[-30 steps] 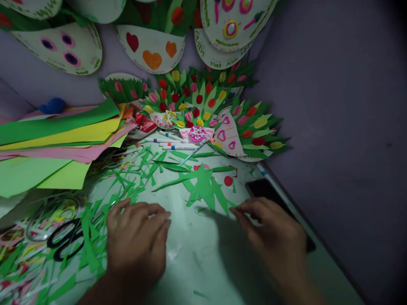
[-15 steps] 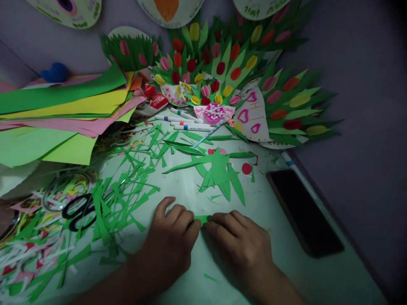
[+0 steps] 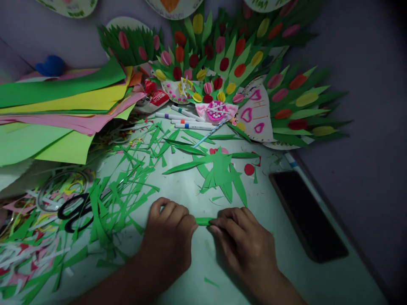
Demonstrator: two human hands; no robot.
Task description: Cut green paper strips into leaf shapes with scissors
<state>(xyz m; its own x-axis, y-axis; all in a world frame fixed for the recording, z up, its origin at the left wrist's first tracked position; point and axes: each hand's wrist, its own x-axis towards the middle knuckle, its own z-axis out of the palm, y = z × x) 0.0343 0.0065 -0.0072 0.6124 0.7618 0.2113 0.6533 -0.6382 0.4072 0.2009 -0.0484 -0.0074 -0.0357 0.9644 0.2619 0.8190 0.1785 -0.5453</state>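
A narrow strip of green paper [image 3: 203, 221], folded lengthwise as far as I can tell, stretches between my two hands just above the white table [image 3: 190, 271]. My left hand [image 3: 170, 239] pinches its left end, with the fingers curled in. At the right end, the thumb and fingertips of my right hand [image 3: 246, 241] grip it. Both ends are hidden under the fingers. Beyond the hands lies a small pile of green paper leaves [image 3: 219, 167], some of them creased, with a red paper circle [image 3: 249, 169] to its right.
Black-handled scissors [image 3: 74, 212] and a tape roll [image 3: 63, 190] lie among green paper scraps [image 3: 127, 186] at left. Coloured sheets [image 3: 63, 106] are stacked behind. Several markers [image 3: 193, 126] and paper flower crafts [image 3: 222, 63] are at the back. A phone [image 3: 308, 216] lies at right.
My hands have drawn slightly apart, and more of the green strip shows between them. My right fingers have shifted along it to the right. The view has moved slightly.
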